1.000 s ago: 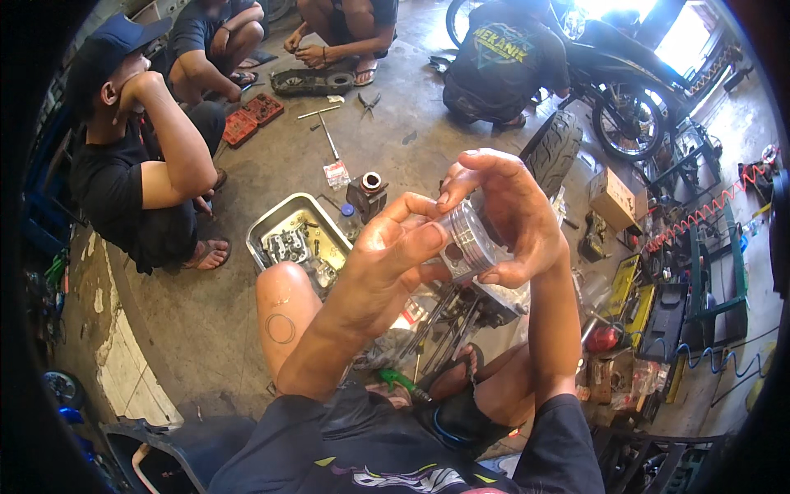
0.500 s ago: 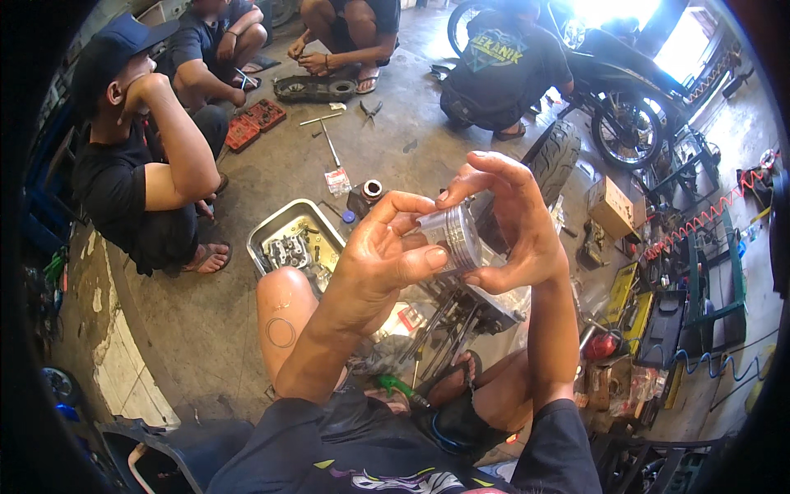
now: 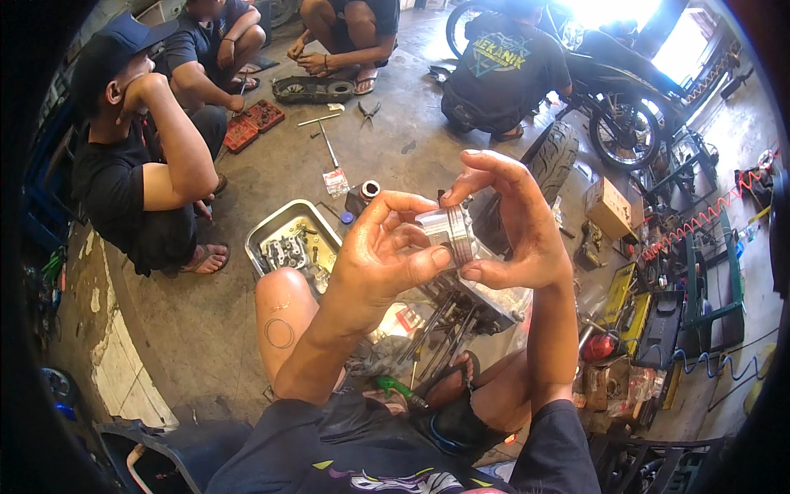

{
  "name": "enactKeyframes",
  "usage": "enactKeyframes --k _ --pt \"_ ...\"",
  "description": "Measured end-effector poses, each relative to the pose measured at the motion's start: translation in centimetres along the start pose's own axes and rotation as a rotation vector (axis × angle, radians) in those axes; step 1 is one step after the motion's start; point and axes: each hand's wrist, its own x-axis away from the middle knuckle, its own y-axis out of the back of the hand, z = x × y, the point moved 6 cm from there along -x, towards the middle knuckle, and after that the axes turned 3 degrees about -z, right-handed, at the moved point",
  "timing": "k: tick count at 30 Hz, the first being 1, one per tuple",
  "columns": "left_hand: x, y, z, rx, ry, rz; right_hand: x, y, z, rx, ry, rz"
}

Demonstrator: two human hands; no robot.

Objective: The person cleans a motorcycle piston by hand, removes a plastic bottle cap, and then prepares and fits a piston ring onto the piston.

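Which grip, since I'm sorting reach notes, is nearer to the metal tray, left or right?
Left. The left grip is raised, just right of the metal tray in view; the right grip is farther right, past the piston.

Piston (image 3: 449, 230): glossy mtl; box (image 3: 607, 212): cardbd.

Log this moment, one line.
left hand: holding piston by skirt | right hand: fingertips on ring end | metal tray: on floor, engine parts inside

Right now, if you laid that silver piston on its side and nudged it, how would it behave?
The piston would probably roll, given its round wall. It looks metallic, so likely stiff. Its smooth, shiny surface may feel slippery.
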Motion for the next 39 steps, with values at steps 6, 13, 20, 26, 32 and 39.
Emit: enactKeyframes --k 6,13,20,26,32,39 --pt "0.0 0.1 0.2 -0.079 -0.061 -0.008 -0.1 -0.2 0.5 0.055 -0.101 -0.038" --pt "0.3 -0.6 1.0 -0.12 -0.006 0.053 0.8 0.7 -0.8 -0.022 -0.456 -0.242" --pt "-0.2 -0.3 0.7 -0.095 -0.032 0.023 2.0 4.3 -2.2 0.025 -0.558 -0.582" --pt "-0.2 -0.1 0.7 -0.077 -0.066 -0.005 1.1 4.2 0.4 0.283 -0.335 -0.525" --pt "-0.3 0.3 0.8 -0.067 -0.043 -0.009 0.8 4.3 2.3 0.532 -0.289 -0.404" --pt "-0.2 0.2 0.4 -0.064 -0.058 -0.037 0.8 3.3 2.4 0.539 -0.254 -0.376"
